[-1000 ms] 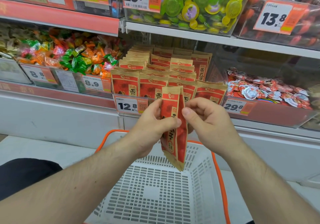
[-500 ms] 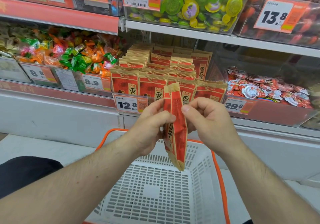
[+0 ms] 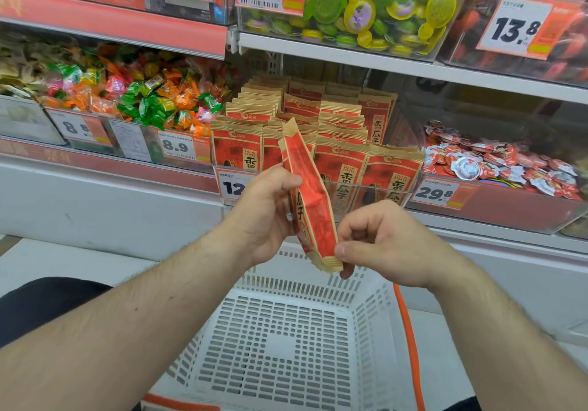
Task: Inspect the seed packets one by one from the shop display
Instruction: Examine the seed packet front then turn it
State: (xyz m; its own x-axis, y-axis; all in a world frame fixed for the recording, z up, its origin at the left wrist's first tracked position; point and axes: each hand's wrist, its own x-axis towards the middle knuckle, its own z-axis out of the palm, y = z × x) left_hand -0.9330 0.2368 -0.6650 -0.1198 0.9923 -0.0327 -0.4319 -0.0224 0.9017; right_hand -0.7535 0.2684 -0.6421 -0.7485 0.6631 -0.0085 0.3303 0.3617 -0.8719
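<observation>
Both hands hold one red seed packet [image 3: 310, 200] edge-on above the basket.

The left hand [image 3: 265, 216] grips the packet about its middle, thumb pressed on the near face and fingers curled behind, while the right hand [image 3: 381, 245] pinches the crimped bottom corner between thumb and forefinger. The packet runs tilted between them, its top seam up and to the left of the left thumb, its lower end down at the right fingertips. Straight behind the grip stands the display of matching packets [image 3: 318, 143], upright in rows. Below the hands sits a white slotted basket [image 3: 286, 347] with an orange rim. Bins of wrapped sweets [image 3: 133, 99] lie off to the left.
</observation>
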